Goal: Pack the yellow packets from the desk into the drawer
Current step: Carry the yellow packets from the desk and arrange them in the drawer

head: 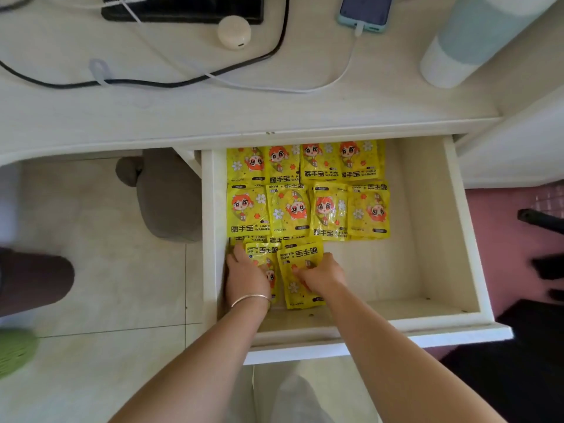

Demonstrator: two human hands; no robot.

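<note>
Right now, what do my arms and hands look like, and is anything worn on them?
The left forearm and right forearm are bare, with no sleeves in view. A thin gold-toned bangle circles the left wrist. The left hand and right hand wear no gloves; no rings or watch show.

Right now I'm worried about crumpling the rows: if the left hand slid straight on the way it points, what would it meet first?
Probably the middle row's leftmost packet: the left hand points toward the back of the drawer, and that packet lies just ahead, though height is unclear.
</note>
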